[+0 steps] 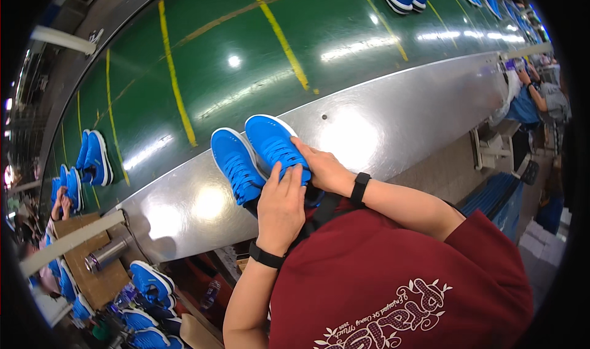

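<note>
A pair of blue sneakers (232,161) with white soles stands on the metal ledge, toes pointing away over the green belt. My right hand (324,169) grips the outer side of the right-hand blue sneaker (270,138), thumb hidden. The fingers of my left hand (283,209) are bent together at the laces and tongue of that same shoe. Its fingertips press near the collar, and whether they pinch a lace is not clear. The left-hand sneaker stands against its mate, untouched by the right hand.
Beyond the metal ledge (393,103) runs a green belt (215,60) with yellow lines, carrying more blue sneakers (96,158). Lower left, a steel flask (107,255) lies on cardboard near stacked shoes (152,282). A co-worker (544,94) sits far right; another person's hand (61,201) shows far left.
</note>
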The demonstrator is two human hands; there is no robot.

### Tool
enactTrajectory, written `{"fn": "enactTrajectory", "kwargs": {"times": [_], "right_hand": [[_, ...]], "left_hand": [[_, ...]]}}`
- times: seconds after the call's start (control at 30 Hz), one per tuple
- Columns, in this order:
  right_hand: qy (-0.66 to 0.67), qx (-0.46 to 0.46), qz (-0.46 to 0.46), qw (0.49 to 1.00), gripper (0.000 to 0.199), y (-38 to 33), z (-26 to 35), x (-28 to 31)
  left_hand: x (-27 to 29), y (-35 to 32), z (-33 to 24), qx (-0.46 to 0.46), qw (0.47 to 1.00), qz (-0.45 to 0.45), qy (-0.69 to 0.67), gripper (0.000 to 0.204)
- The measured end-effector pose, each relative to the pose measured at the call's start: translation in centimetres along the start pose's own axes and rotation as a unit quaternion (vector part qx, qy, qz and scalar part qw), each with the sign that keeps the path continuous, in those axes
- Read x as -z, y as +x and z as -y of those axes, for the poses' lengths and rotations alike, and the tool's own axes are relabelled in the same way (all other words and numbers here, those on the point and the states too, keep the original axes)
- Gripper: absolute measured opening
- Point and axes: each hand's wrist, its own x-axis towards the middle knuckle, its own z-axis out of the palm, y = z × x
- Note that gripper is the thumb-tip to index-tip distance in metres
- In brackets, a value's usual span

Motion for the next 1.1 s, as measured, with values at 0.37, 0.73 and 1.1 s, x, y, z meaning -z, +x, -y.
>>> {"fn": "enactTrajectory", "kwargs": {"times": [0.37, 0.73, 1.1], "right_hand": [[-0.050, -0.063, -0.011, 0.997, 0.083, 0.9, -2.1, 5.9], [-0.017, 0.120, 0.004, 0.993, 0.040, 2.3, 8.4, -0.4], [-0.078, 0.155, -0.058, 0.983, 0.028, 3.0, 9.0, -3.4]], "left_hand": [[1.7, -7.7, 4.3, 0.157, 0.959, -0.236, 0.019, 0.043], [-1.7, -5.7, 8.9, 0.176, 0.965, -0.187, -0.058, 0.081], [-2.6, -5.5, 9.8, 0.186, 0.959, -0.199, -0.080, 0.092]]}}
